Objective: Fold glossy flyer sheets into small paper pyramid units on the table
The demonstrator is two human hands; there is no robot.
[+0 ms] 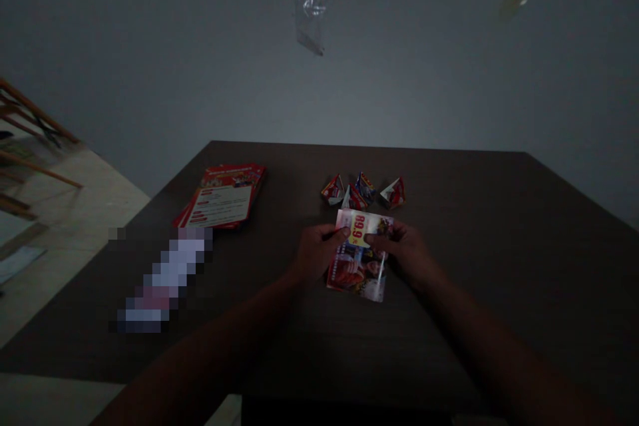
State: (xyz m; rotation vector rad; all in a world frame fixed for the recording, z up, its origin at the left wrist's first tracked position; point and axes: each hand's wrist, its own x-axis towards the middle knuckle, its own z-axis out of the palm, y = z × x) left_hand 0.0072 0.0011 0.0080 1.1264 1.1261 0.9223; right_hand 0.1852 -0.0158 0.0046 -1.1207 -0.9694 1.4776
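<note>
Between both hands is a glossy printed leaflet (360,273) with "89.9" on a yellow patch near its top. My left hand (319,249) grips its left edge, the thumb lying on the printed face. At the right edge my right hand (407,249) pinches it, its thumb on the face too. The fingers behind the paper are hidden. Just past the leaflet, several small folded paper pieces (393,193) in red, white and blue sit close together on the dark table (449,193).
A stack of red printed flyers (227,200) lies at the table's left. Nearer me is a pixelated, blurred-out item (167,279). A pale wall (349,100) stands behind the table, with clear plastic (310,13) hanging on it. Wooden furniture legs (40,110) show at far left.
</note>
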